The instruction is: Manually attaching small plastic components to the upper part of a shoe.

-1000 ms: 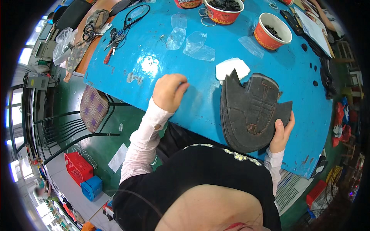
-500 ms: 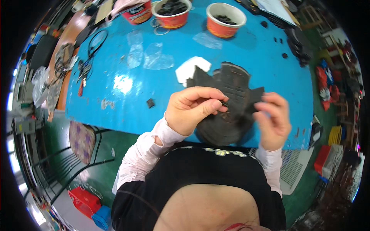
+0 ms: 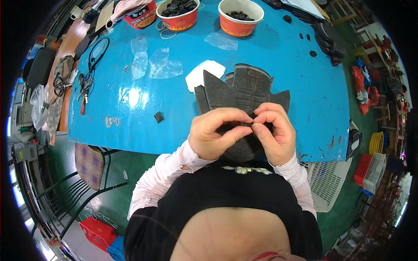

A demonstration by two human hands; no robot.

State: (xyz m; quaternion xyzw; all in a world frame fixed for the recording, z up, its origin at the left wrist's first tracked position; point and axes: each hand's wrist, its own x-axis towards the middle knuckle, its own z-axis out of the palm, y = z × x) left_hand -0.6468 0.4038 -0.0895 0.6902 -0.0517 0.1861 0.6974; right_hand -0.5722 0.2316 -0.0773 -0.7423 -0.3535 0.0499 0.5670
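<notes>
Both hands meet over a dark grey stitched piece (image 3: pixel 251 89) with pointed side flaps and a ribbed middle, lying at the near edge of the blue table. My left hand (image 3: pixel 216 132) pinches thumb to forefinger, and my right hand (image 3: pixel 275 132) pinches right against it. What sits between the fingertips is small and mostly hidden. The lower part of the stitched piece is behind my hands. A white many-sided sheet (image 3: pixel 196 78) lies partly under its far left side. Off to the left is a small black square scrap (image 3: pixel 159 117).
Two red-and-white tubs (image 3: pixel 239 29) of black bits and a red container (image 3: pixel 141 19) stand at the far edge. Clear plastic pieces (image 3: pixel 165 67), scissors (image 3: pixel 87 82) with a black cord, and stacked black pieces (image 3: pixel 331 45) lie around. A plaid chair (image 3: pixel 89 165) stands at left.
My right hand has come leftward from beside the stitched piece to meet my left fingertips. The table and its things sit slightly further left and up in the picture.
</notes>
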